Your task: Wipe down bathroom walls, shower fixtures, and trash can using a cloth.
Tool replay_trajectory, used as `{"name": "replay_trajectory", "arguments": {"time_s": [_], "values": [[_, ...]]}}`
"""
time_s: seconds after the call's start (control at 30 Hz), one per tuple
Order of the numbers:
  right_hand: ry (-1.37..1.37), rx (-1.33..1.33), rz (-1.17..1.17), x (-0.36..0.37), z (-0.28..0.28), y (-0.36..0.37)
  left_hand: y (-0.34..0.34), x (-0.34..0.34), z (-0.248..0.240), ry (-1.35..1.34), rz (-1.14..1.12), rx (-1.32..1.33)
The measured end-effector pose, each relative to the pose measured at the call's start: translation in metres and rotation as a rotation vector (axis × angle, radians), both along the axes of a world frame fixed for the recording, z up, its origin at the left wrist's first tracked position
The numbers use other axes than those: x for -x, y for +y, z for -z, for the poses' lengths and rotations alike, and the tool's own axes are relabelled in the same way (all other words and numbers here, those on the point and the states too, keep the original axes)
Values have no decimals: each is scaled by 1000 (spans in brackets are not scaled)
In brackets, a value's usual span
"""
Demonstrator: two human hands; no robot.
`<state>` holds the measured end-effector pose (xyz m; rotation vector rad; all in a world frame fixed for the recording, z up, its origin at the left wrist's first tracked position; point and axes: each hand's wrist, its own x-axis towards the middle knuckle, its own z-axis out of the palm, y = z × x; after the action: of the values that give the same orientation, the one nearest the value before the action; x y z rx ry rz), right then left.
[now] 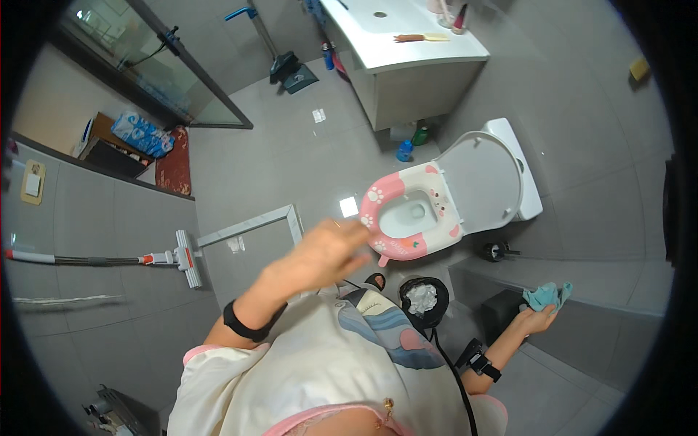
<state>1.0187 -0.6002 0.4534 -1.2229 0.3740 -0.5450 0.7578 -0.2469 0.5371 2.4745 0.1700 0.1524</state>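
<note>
In my right hand (536, 320) is a bunched light teal cloth (547, 296), held out at the right near the grey wall ledge. My left hand (327, 248) is in front of my body, a little blurred, its thumb apart from the loosely bent fingers and nothing visible in it. Its fingertips overlap the near left edge of a pink and white padded toilet seat cover (373, 212) with paw prints; I cannot tell whether they touch. The white toilet (531, 178) has its lid (483, 182) raised, and the bowl is in view.
A black-lined waste bin (441, 309) stands close in front of me, beside a black cable. Further off are a white-topped vanity (429, 62), a blue bottle (404, 151) and a dustpan (299, 78). A floor mop (185, 259) leans at the left, near a glass door (196, 80).
</note>
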Motion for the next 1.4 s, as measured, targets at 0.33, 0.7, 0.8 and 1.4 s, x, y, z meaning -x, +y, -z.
{"name": "replay_trajectory", "arguments": {"time_s": [0.33,0.7,0.8,1.4], "values": [[91,-94,-376,-9,3,149,158,119,-22,-72,-684,-152],[153,-86,-607,12,2,334,250,168,17,115,-754,-90],[193,-57,-561,18,-4,359,269,161,21,90,-743,-84],[115,-179,-654,-97,28,534,414,-10,-2,170,-561,-93]]}}
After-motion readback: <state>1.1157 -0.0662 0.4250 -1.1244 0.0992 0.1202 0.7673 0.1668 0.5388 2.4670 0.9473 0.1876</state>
